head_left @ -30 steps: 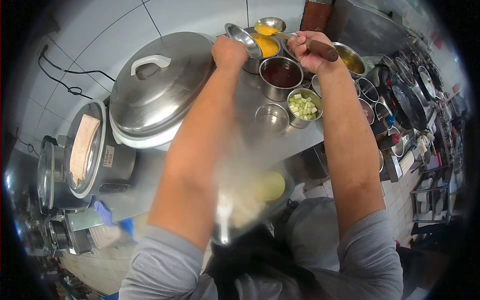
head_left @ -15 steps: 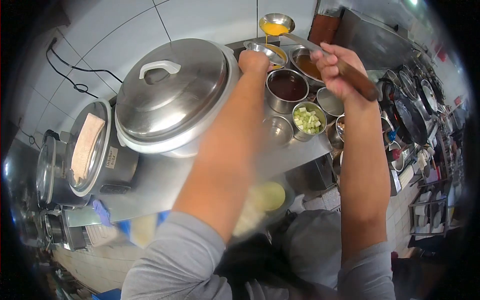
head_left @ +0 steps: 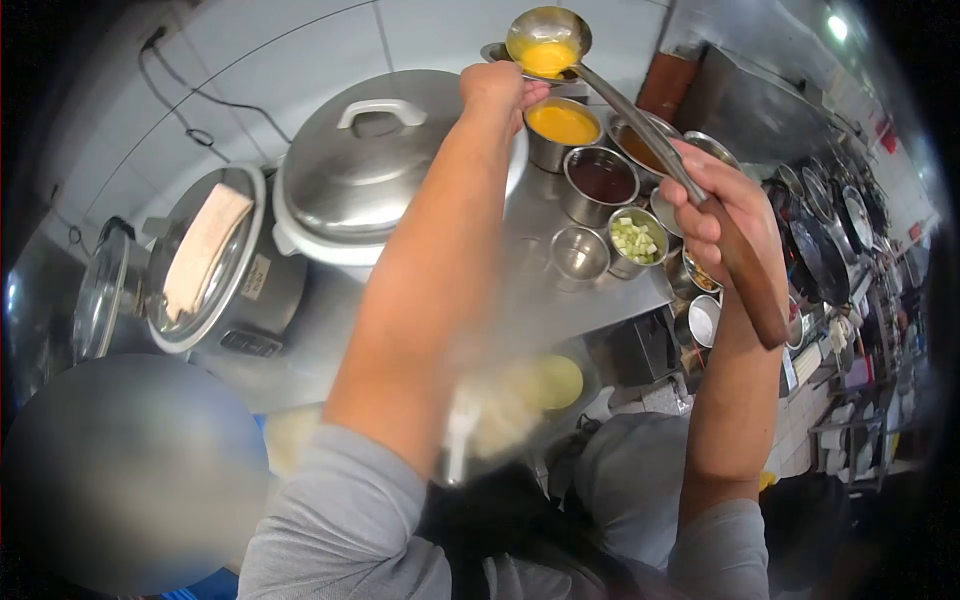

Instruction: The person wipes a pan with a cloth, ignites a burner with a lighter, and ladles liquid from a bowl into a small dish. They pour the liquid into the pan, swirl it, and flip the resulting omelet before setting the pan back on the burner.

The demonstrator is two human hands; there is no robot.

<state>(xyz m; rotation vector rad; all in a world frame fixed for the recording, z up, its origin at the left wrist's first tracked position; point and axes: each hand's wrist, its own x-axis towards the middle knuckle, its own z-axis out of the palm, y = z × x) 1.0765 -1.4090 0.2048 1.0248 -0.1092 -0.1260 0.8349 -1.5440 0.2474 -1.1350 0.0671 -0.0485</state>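
Note:
My right hand (head_left: 718,215) grips the wooden handle of a long steel ladle (head_left: 546,42), whose bowl holds yellow liquid and hangs above the back of the counter. My left hand (head_left: 495,88) reaches forward and holds a small steel lid (head_left: 497,50) raised just behind the ladle bowl. Below them stands a steel pot of yellow liquid (head_left: 562,126), uncovered. Beside it are a pot of dark red sauce (head_left: 600,180), a cup of diced green vegetable (head_left: 637,241) and an empty steel cup (head_left: 581,252).
A large pot with a domed steel lid (head_left: 375,165) stands left of my arm. Further left is a rice cooker (head_left: 215,265) with a folded cloth on top. Woks and pans (head_left: 820,240) line the right side. A blurred bowl (head_left: 520,395) sits near my chest.
The ladle has risen and come back over the yellow pot, now level and no longer dripping. My left hand lifted the lid higher, off the pot. The view shifted right.

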